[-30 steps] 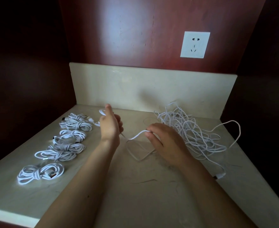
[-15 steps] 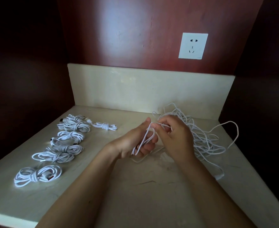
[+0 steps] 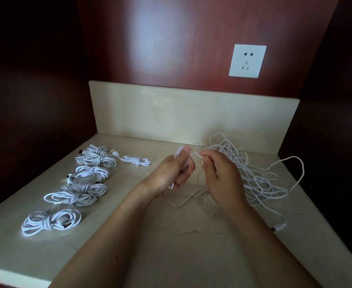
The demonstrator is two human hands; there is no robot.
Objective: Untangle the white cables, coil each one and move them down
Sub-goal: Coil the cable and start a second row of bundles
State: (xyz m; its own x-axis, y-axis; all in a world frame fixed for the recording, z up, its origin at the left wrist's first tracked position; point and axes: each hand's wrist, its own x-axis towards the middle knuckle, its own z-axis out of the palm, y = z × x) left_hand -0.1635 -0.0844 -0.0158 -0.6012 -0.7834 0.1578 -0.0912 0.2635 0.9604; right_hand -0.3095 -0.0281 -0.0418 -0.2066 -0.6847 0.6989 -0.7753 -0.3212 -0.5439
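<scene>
Left hand [image 3: 174, 169] grips a small coil of white cable [image 3: 183, 163]; right hand [image 3: 218, 173] pinches its strand just beside. The tangled pile [image 3: 252, 175] lies right; finished coils [image 3: 83, 183] line the counter [image 3: 171, 246] left.

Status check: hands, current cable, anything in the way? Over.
Left hand holds loops of white cable, right hand pinches its strand. Tangled pile beside right hand. Coiled cables at left, out of the way.

Left hand [image 3: 171, 172], right hand [image 3: 220, 176], both pinching cable [image 3: 197, 154]
</scene>
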